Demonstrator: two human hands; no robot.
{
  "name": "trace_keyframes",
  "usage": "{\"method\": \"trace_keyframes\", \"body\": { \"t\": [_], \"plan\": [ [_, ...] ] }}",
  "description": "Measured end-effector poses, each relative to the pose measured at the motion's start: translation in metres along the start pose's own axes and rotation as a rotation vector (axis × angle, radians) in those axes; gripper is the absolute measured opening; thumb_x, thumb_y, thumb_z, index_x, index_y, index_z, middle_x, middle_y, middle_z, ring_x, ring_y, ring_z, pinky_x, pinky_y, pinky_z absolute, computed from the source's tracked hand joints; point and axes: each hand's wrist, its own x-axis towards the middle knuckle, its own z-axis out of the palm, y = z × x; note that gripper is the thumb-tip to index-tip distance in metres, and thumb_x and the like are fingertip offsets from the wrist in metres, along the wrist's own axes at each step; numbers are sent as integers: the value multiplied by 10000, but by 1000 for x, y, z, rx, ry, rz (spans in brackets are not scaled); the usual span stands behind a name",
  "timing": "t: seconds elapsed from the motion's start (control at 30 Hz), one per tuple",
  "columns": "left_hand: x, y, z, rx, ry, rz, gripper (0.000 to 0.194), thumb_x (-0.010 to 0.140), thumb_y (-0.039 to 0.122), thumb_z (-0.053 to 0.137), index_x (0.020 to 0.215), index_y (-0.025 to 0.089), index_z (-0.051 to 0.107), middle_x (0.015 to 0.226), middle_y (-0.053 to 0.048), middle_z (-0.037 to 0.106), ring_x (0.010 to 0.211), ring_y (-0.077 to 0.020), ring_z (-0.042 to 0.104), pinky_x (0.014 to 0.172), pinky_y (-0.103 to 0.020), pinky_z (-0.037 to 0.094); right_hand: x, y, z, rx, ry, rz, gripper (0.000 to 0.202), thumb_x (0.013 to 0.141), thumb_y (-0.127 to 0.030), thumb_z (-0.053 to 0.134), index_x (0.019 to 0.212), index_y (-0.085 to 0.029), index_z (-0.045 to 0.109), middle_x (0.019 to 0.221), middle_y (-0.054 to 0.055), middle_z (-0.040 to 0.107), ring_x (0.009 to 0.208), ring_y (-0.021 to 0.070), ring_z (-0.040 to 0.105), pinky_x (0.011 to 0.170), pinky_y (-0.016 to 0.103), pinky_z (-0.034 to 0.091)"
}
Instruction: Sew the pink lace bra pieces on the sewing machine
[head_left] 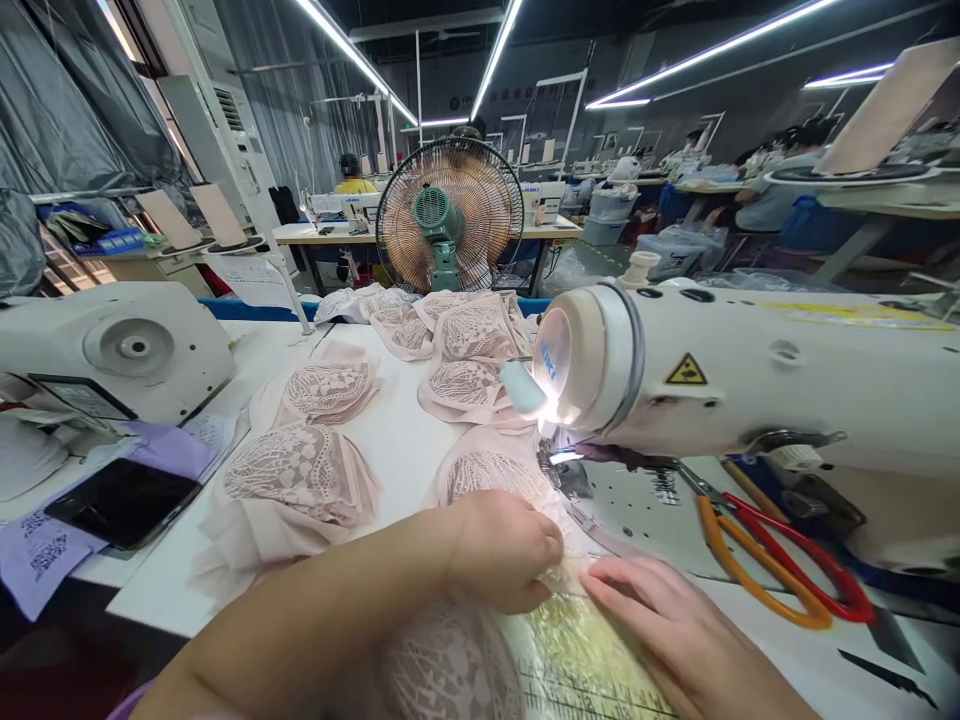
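Rows of sewing stations run back under long strip lights, with other people seated at far benches and a standing fan just past the far edge of the white table. On that table the sewing machine reaches in from the right, its lamp glaring down on the needle area.

The left hand is curled into a loose fist, pinching the lace piece that lies at the near edge, right under the machine head. The right hand lies flat with fingers stretched, pressing the same fabric down just beside the presser foot.

Both hands sit close to the needle, so a slip forward could put a fingertip under it. The lace looks thin and stretchy; an uneven pull between the pinching and the pressing hand would likely pucker the seam or steer it off the edge. The red and orange scissors rest near the right wrist and could snag the fabric or get knocked. The stack of lace cups at the left lies near the left forearm, which could sweep it off. A dark phone sits at the left edge.
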Motion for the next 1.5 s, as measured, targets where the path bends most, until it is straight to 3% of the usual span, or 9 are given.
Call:
{"method": "trace_keyframes", "body": {
  "t": [0.17, 0.27, 0.47, 0.67, 0.77, 0.97, 1.13, 1.33, 1.5],
  "plan": [
    [6, 0, 4, 97, -3, -106, 550, 848, 467, 612, 1128, -7, 614, 1259, -208, 595, 970, -236, 621, 841, -295, 485, -5, -4, -1, -10, -7, -13, 344, 913, -108, 378, 1156, -232, 587, 1128, 86, 622, 1069, 238, 559, 849, 320, 538],
    [9, -1, 9, 153, -4, -95, 633, 870, 530, 565, 1187, -17, 595, 1342, -231, 535, 1067, -250, 592, 895, -303, 465, -5, -2, 0, -57, -5, -13, 364, 899, -100, 380, 1162, -234, 594, 1134, 90, 625, 1080, 243, 564, 857, 334, 540],
    [7, 3, 9, 167, -20, -144, 594, 891, 525, 516, 1220, 37, 595, 1361, -154, 535, 968, -235, 595, 839, -322, 464, -9, 5, 7, -168, 55, -137, 410, 868, -99, 402, 1220, -215, 578, 1161, 90, 631, 1075, 242, 583, 840, 334, 561],
    [3, 1, 12, 161, 70, -104, 315, 892, 411, 561, 1043, 157, 671, 1033, -76, 646, 847, -216, 567, 637, -339, 417, -11, 0, 9, -225, -21, -40, 490, 835, -30, 368, 1244, -203, 574, 1241, 91, 589, 1181, 262, 516, 918, 395, 532],
    [4, -4, 17, 159, 152, -29, 202, 927, 275, 515, 911, 175, 689, 977, -57, 658, 843, -195, 560, 689, -330, 421, -7, 2, 11, -237, -35, -46, 523, 807, -23, 376, 1274, -186, 546, 1249, 109, 576, 1188, 279, 501, 920, 449, 526],
    [5, -15, 20, 138, 168, 40, 323, 991, 205, 398, 915, 158, 708, 1048, -32, 691, 888, -166, 582, 845, -316, 433, 8, 8, 13, -348, -54, -107, 541, 769, 10, 389, 1269, -137, 536, 1220, 132, 592, 1128, 276, 532, 845, 420, 549],
    [5, -26, 22, 169, 169, 63, 279, 978, 194, 424, 989, 163, 701, 1131, -54, 676, 978, -192, 587, 879, -350, 431, 24, 1, 12, -392, 31, -82, 497, 755, 44, 381, 1168, -110, 611, 1137, 118, 643, 1054, 273, 551, 823, 423, 516],
    [8, -37, 29, 263, 245, 107, 291, 957, 181, 437, 822, 145, 693, 1044, -70, 687, 885, -190, 599, 810, -340, 428, 42, -4, 15, -389, 154, 35, 432, 729, 24, 397, 1002, -159, 677, 951, 128, 634, 907, 272, 554, 725, 387, 469],
    [3, -43, 31, 233, 268, 167, 228, 961, 172, 461, 1084, 151, 653, 1094, -79, 673, 890, -169, 596, 831, -326, 420, 43, 0, 15, -291, 210, 57, 441, 765, -16, 383, 1025, -188, 695, 956, 122, 629, 911, 253, 539, 776, 377, 473]
  ]
}}
